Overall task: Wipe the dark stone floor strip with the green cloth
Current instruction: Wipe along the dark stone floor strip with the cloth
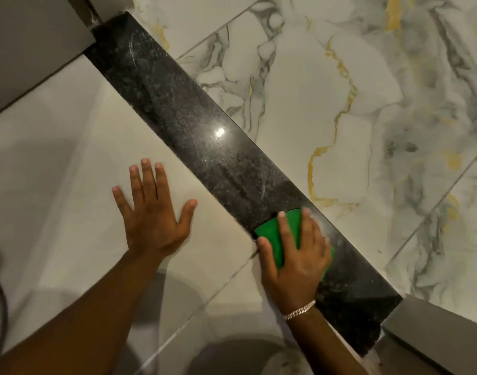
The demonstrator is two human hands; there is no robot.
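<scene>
Dark stone floor strip (194, 131) runs diagonally between plain cream tile (56, 171) and veined marble tile (340, 90); smears show along upper stretch. Left hand (153, 212) flat on cream tile, fingers spread, holding nothing, bracing. Right hand (296, 255) presses green cloth (275, 234) flat near strip's lower end. Advice: keep palm pressure even, stroke lengthwise toward smears, cover both edges.

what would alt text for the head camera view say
A person's right hand presses a green cloth flat onto a dark stone floor strip running diagonally between pale tiles, while the left hand rests open, fingers spread, on the plain tile beside it.
</scene>
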